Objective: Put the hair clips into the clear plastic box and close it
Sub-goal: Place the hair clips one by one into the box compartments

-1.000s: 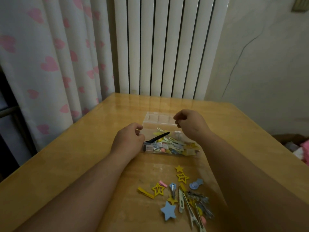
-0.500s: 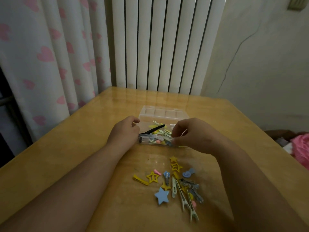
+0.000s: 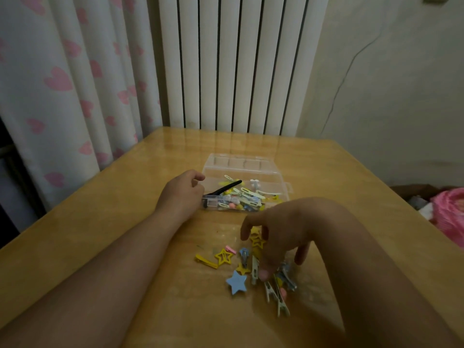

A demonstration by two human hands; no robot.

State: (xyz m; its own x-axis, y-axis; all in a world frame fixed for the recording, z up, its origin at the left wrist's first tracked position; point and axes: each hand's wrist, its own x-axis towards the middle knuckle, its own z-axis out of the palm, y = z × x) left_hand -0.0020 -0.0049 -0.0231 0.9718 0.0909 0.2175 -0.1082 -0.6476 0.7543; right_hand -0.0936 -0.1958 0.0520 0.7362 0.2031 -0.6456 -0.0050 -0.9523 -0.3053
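Observation:
The clear plastic box lies mid-table with its lid folded open behind it. It holds several small coloured clips and a long black clip. My left hand grips the box's left end with curled fingers. Nearer to me lies a loose pile of hair clips: a blue star, a yellow star clip, a yellow bar clip and pale long clips. My right hand hangs over this pile, fingers spread downward and thumb tip touching the clips. It covers some of them.
The wooden table ends at a white radiator at the back and a heart-print curtain on the left. A pink bundle lies beyond the table's right edge.
My right hand has moved from above the box back toward me and down onto the loose pile. My left hand has stayed at the box's left end.

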